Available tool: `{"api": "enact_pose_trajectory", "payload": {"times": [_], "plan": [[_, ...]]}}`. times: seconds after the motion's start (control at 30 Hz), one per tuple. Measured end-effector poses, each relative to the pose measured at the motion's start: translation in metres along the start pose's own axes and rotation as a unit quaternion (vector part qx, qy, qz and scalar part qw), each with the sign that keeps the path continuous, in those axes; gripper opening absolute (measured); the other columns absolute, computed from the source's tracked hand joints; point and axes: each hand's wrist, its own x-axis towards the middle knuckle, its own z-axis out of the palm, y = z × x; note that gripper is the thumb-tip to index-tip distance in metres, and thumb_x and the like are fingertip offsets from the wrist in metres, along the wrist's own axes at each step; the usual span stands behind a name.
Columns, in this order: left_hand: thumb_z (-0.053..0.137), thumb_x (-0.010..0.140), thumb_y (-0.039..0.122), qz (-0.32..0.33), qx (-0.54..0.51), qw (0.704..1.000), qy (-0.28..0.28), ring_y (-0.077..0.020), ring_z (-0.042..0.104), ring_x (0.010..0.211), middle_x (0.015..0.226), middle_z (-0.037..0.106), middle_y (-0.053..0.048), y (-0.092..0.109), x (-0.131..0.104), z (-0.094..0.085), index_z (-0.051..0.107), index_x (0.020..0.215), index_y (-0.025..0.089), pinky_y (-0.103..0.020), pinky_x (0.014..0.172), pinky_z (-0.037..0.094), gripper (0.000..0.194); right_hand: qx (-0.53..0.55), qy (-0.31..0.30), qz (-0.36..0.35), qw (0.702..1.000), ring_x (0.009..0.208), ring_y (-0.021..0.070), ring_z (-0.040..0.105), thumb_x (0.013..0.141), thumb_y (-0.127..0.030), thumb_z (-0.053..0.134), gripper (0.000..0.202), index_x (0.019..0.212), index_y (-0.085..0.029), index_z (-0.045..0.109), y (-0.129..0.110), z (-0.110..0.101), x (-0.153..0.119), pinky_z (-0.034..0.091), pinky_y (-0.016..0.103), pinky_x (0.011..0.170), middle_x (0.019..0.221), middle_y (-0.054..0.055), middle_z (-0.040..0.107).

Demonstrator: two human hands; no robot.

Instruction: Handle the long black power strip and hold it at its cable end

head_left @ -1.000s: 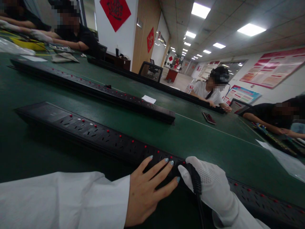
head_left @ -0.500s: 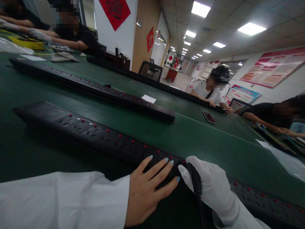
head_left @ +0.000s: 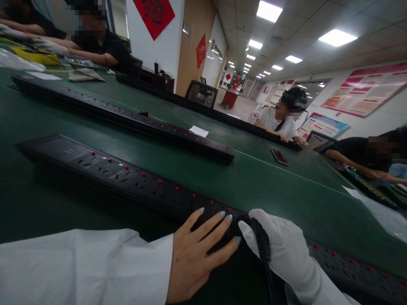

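Note:
A long black power strip (head_left: 133, 182) with sockets and red dots runs diagonally across the green table. Bare and spread, my left hand (head_left: 203, 250) rests its fingers on the strip near the middle. Just to its right, my right hand (head_left: 276, 241), in a white glove, is closed round a black plug with a thick cable (head_left: 263, 245). The plug sits against the strip's sockets, its face hidden by the glove. The cable hangs down toward the bottom edge of the view.
A second power strip (head_left: 127, 118) lies behind, with a paper slip (head_left: 199, 131) by it. Farther back are a third long black strip (head_left: 190, 103) and a phone (head_left: 279, 156). A plastic sheet (head_left: 378, 212) lies right. Several people sit around the green table (head_left: 254, 182).

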Motion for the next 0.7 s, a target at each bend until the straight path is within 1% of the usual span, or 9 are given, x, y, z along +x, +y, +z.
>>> {"api": "enact_pose_trajectory", "payload": {"times": [0.3,0.43,0.63,0.7], "plan": [[0.061,0.077,0.024,0.001,-0.007,1.0,-0.009,-0.0272,0.018,0.138,0.149,0.029,-0.011,-0.0002,-0.0002,-0.0003,0.03,0.141,0.025,-0.05,0.105,0.003,0.071,0.003,0.001,0.001,1.0,0.052,0.0101,0.055,0.088,-0.041,0.05,0.027,0.082,-0.018,0.061,-0.0003,0.0004,0.0,0.034,0.023,0.052,0.063,0.0,0.062],[0.06,0.078,0.024,0.004,-0.009,1.0,-0.013,-0.0272,0.019,0.137,0.148,0.03,-0.011,-0.0007,0.0,-0.0006,0.031,0.141,0.024,-0.05,0.104,0.003,0.069,0.002,-0.009,0.004,1.0,0.051,0.0095,0.054,0.089,-0.041,0.05,0.026,0.08,-0.019,0.06,-0.0007,-0.0003,0.0003,0.033,0.022,0.051,0.061,-0.002,0.06],[0.058,0.079,0.024,-0.001,-0.016,1.0,-0.007,-0.0271,0.017,0.138,0.149,0.028,-0.011,-0.0001,-0.0005,0.0026,0.031,0.141,0.025,-0.051,0.104,0.003,0.068,-0.013,0.028,-0.009,0.999,0.053,0.0105,0.055,0.088,-0.041,0.052,0.025,0.083,-0.017,0.061,0.0005,0.002,-0.0022,0.035,0.023,0.054,0.065,0.0,0.063],[0.058,0.08,0.025,0.0,-0.017,1.0,-0.009,-0.0272,0.017,0.138,0.15,0.028,-0.011,-0.0002,-0.0008,0.0031,0.03,0.141,0.025,-0.051,0.104,0.003,0.067,-0.016,0.029,-0.016,0.999,0.052,0.0102,0.055,0.088,-0.04,0.052,0.025,0.084,-0.017,0.061,0.0007,0.0024,-0.0024,0.034,0.023,0.053,0.066,0.001,0.064]]}}
